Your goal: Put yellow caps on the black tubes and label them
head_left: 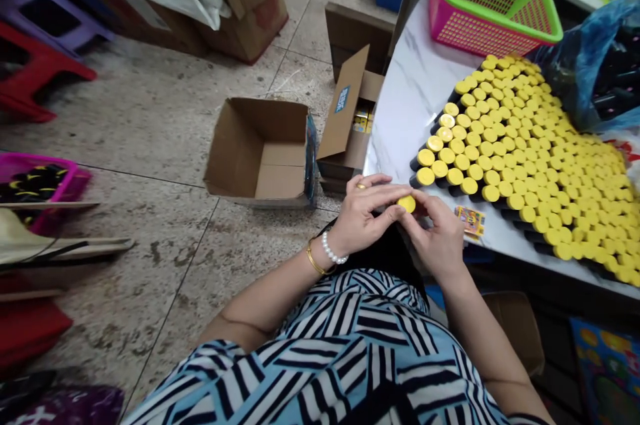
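Just in front of my body, at the table's edge, my left hand [364, 213] and my right hand [441, 236] come together around one yellow-topped piece [407, 203]. Its round yellow top shows between my thumbs and fingers; the rest of it is hidden by my hands. A small stack of colourful printed cards or stickers [470, 220] lies on the table just right of my right hand. Beyond it stand a great many black tubes with yellow caps [500, 158], packed closely in rows.
The white marble-look table [400, 98] bears a pink and green basket [495, 25] and a blue plastic bag [580, 65] of dark pieces. On the floor at left are an open cardboard box [235, 152], a flapped carton [345, 112], stools [40, 65] and a magenta basket [75, 178].
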Available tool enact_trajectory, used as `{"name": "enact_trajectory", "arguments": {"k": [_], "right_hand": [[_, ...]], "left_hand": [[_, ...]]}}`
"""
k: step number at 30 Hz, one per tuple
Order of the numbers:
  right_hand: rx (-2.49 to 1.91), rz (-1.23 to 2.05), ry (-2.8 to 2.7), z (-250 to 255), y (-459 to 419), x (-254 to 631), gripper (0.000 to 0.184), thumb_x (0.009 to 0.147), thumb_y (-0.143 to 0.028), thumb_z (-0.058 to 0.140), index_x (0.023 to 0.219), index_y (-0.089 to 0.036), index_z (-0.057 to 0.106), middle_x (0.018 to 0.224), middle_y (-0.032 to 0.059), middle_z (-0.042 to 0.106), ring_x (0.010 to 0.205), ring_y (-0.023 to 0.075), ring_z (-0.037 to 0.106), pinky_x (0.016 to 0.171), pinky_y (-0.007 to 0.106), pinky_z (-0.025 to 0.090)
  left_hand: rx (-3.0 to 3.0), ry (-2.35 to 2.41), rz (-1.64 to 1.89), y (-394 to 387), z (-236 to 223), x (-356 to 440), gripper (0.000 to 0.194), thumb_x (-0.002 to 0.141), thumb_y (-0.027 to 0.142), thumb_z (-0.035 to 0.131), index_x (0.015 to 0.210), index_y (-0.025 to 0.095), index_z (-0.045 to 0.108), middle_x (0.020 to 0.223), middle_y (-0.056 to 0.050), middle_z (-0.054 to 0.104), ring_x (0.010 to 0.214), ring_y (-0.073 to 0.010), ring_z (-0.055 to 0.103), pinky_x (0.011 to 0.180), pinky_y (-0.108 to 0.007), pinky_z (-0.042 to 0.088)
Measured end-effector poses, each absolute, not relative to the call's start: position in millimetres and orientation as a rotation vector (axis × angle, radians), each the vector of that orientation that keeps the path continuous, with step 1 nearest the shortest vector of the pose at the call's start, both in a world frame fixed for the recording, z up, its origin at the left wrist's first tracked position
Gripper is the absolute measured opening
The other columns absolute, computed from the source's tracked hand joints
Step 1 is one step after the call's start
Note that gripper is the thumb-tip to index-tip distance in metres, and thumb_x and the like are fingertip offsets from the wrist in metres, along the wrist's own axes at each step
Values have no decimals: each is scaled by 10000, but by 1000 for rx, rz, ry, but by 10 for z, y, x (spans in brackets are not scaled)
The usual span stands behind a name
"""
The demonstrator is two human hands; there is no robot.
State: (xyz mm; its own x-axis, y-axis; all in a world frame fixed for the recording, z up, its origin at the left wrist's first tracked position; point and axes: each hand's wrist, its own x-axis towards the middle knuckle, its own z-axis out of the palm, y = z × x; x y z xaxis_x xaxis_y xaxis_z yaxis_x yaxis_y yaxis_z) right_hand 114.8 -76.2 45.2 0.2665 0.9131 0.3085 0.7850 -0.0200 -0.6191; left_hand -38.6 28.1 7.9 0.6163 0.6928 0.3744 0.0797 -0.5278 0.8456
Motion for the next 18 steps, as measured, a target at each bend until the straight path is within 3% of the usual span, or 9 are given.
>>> {"name": "enact_trajectory", "arguments": {"k": [7,13,18], "right_hand": [[-1796,170,-1551,343,-740,1138,369,962,-425,659,1225,-168,680,898,62,712,758,173,642,729,308,545],[-1733,218,-1510,296,-803,1248,423,950,-372,686,1325,-181,647,1101,98,747,828,182,694,808,333,584],[-1718,247,-1621,391,-840,1260,385,950,-310,680,1326,-230,672,1201,95,719,1027,214,687,914,381,581]], "left_hand": [[2019,596,971,300,62,-360,286,994,351,591,1229,279,737,1140,-55,781,1169,-224,660,1106,-477,323],[2144,532,874,341,26,-428,347,960,225,586,1287,257,699,1199,-73,752,1205,-219,639,1115,-476,324],[2152,609,981,197,-43,-327,383,867,381,754,1211,214,721,1126,-68,774,1217,-252,613,1142,-494,275]]}}
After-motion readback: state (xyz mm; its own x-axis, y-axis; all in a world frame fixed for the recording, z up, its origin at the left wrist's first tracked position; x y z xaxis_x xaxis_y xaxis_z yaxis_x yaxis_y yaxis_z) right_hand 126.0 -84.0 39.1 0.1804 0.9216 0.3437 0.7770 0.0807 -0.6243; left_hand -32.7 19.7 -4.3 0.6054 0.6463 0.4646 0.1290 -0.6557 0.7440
